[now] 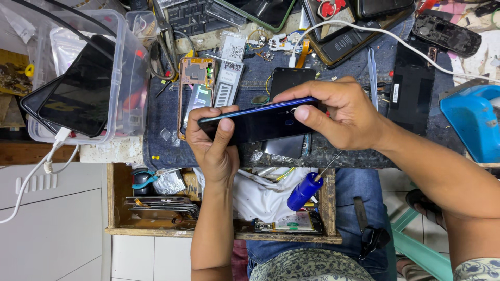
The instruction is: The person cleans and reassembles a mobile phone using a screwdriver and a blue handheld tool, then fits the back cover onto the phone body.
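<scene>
1. Cluttered repair bench w/ a denim cloth point(245, 83) over it; tiled floor below, an open wooden drawer point(117, 198) under the bench edge.
2. Left hand point(216, 145) grips one end of a dark blue phone point(255, 122), thumb laid across its glossy back, fingers curled round the far edge.
3. Right hand point(344, 112) holds the other end, thumb pressed on the back, fingers over the top edge. Both hands closed tight on the phone.
4. Phone is held on edge just above the cloth, approx. mid-bench, betw. both hands.
5. Blue-handled screwdriver point(307, 188) hangs under the right hand; can't tell how it's held.
6. Just behind the phone: a bare phone frame point(197, 78) w/ exposed board, and a dark screen panel point(289, 78) flat on the cloth.
7. Clear plastic tub point(122, 67) beside the cloth holds more phones point(78, 93); white cable point(396, 39) crosses the bench.
8. Blue box point(471, 122) at the bench's other end.
</scene>
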